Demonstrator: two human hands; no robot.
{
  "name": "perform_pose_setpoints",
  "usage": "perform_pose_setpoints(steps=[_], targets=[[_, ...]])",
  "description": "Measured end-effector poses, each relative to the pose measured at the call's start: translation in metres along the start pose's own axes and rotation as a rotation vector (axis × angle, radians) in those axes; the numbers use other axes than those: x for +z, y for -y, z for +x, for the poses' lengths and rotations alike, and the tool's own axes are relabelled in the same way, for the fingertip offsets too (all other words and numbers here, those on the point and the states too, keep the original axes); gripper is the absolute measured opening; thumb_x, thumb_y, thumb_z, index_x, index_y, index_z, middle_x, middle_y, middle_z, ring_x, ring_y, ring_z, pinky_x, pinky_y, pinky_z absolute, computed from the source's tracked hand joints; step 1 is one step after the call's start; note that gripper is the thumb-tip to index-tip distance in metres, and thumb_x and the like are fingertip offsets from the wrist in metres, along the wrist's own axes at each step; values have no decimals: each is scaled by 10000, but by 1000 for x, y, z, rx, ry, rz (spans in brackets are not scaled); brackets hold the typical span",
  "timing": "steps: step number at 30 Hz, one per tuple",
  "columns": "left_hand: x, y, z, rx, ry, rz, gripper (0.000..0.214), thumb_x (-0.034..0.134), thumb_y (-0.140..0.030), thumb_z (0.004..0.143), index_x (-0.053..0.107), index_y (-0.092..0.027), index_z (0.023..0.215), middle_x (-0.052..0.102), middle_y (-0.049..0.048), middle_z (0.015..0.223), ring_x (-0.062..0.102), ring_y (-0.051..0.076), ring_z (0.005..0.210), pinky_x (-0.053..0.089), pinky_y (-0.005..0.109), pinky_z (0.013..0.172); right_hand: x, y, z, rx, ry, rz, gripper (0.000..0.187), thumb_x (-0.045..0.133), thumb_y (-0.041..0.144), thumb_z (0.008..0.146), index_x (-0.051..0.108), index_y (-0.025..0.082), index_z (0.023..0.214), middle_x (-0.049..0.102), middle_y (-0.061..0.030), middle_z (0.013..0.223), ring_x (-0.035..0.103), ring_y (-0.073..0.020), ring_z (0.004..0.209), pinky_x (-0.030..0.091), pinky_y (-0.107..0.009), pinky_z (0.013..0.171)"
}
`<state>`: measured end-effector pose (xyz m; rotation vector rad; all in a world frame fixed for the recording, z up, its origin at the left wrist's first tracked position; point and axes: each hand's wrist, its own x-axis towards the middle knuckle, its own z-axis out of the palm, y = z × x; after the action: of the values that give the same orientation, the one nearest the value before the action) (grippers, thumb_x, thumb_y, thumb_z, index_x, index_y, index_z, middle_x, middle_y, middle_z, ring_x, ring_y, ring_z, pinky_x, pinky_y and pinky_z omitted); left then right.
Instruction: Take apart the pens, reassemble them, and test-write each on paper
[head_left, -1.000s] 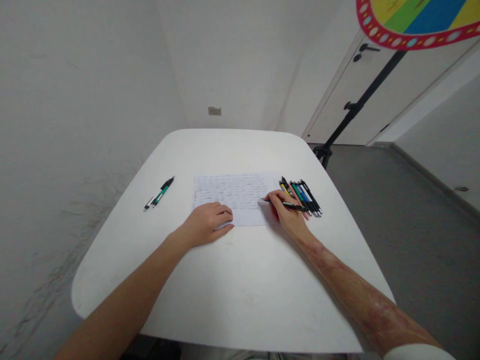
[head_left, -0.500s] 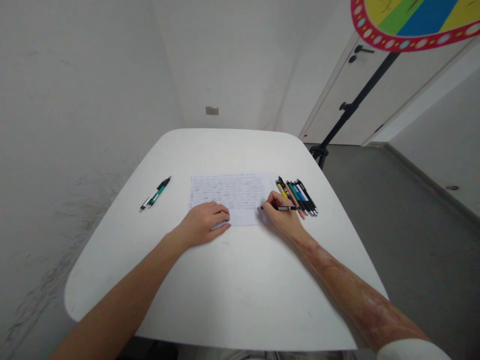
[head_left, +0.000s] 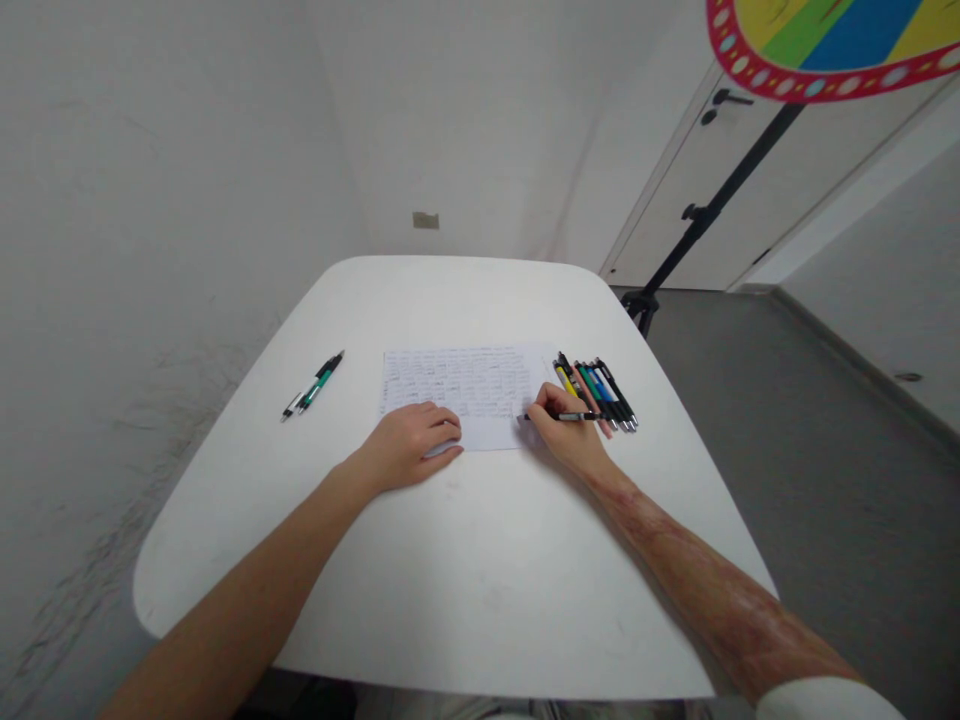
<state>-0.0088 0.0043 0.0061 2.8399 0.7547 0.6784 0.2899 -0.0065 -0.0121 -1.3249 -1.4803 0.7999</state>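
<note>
A sheet of paper [head_left: 457, 375] covered in lines of handwriting lies on the white table [head_left: 450, 570]. My left hand [head_left: 414, 443] rests over its lower left corner, fingers stretched out and holding nothing. At the sheet's lower right, my right hand [head_left: 566, 425] pinches a black pen [head_left: 574, 416]. The pen is tilted low, its tip at the paper by the last written lines. Whether the tip touches the paper is too small to tell. The writing itself is too fine to read.
Several pens [head_left: 600, 390] in different colours lie side by side just right of my right hand. Two more pens [head_left: 313, 385] lie at the table's left. Beyond the right edge stands a colourful wheel [head_left: 832, 45] on a black stand [head_left: 701, 215], near a door.
Almost nothing differs; the whole view has shifted by a few pixels. Both hands keep the same places, and the pen stays in my right hand.
</note>
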Motion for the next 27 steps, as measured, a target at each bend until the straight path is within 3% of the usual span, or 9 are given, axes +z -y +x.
perform_pose_setpoints(steps=[27], targets=[[1, 1, -1, -8, 13, -1, 161, 613, -307, 1097, 735, -202, 1084, 786, 88, 1151, 741, 230, 1035, 591, 394, 920, -2, -2, 0, -45, -66, -82, 235, 606, 217, 820, 437, 245, 659, 430, 55, 576, 386, -126, 565, 261, -293, 548]])
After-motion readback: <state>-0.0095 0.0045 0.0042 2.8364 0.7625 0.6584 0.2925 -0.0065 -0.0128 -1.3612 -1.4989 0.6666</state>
